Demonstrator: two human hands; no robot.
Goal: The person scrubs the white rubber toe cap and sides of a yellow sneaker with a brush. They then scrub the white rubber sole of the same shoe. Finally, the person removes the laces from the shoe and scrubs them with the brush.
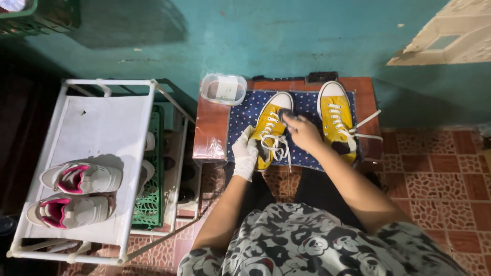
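Small wooden table (212, 122) under dotted blue cloth (302, 105), clear tub (223, 89).

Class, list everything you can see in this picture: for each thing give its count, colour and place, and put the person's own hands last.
yellow sneakers: two, yellow with white laces and toe caps, on the dotted cloth.
dotted cloth: one, dark blue with white dots, spread on the small table.
small table: one, reddish brown, against the teal wall.
plastic container: one, clear, at the table's back left corner.
brush: one, black, at the table's back edge.
white sneakers: two, white with pink lining, on the rack's top shelf.
shoe rack: one, white, left of the table.
left hand: one, in a white glove, holding the nearer yellow sneaker's side.
right hand: one, bare, pressing something dark on that sneaker.
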